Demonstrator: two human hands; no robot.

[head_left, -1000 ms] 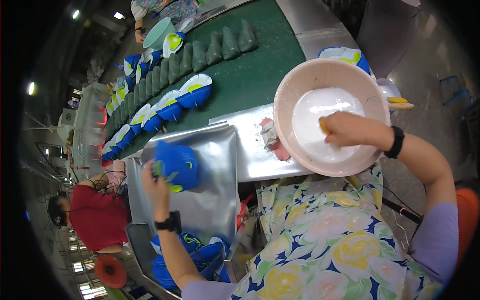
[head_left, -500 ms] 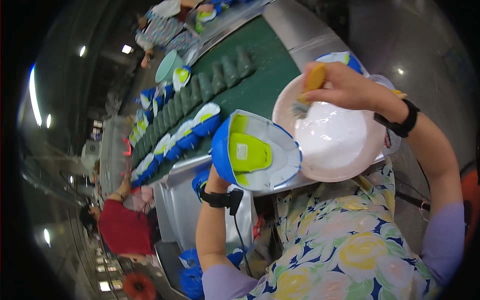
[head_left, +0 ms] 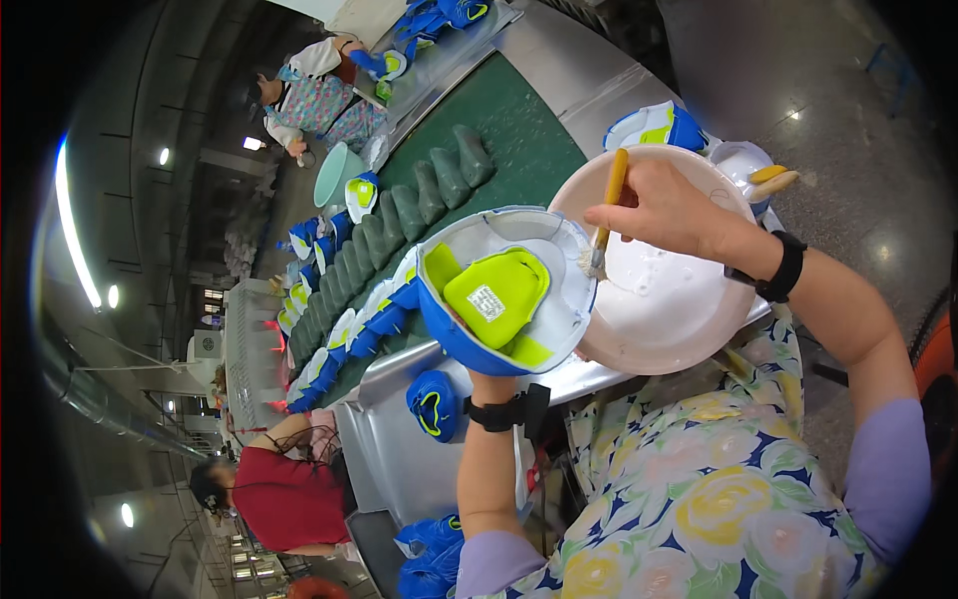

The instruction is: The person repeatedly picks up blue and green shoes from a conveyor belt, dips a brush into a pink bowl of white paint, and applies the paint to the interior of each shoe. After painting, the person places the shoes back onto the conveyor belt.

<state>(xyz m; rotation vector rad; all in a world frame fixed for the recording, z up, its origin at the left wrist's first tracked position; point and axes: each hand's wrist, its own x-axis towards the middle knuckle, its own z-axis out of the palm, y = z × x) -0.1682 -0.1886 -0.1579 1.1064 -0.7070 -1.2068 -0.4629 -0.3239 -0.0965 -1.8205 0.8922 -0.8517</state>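
My right hand [head_left: 671,207], at two o'clock from the shoe, grips a yellow-handled brush [head_left: 616,184], bristles angled down by the shoe's pale rim; whether they touch it, I can't tell. The blue shoe [head_left: 507,291] is near the centre, open side toward me, above my left hand [head_left: 491,385], whose fingers are hidden, so I can't tell their hold. At three o'clock the pink basin [head_left: 649,360] holds white liquid [head_left: 664,295]. An overloaded brush could drip onto the lime lining [head_left: 529,285]; a weak left hold might tip the shoe basinward.
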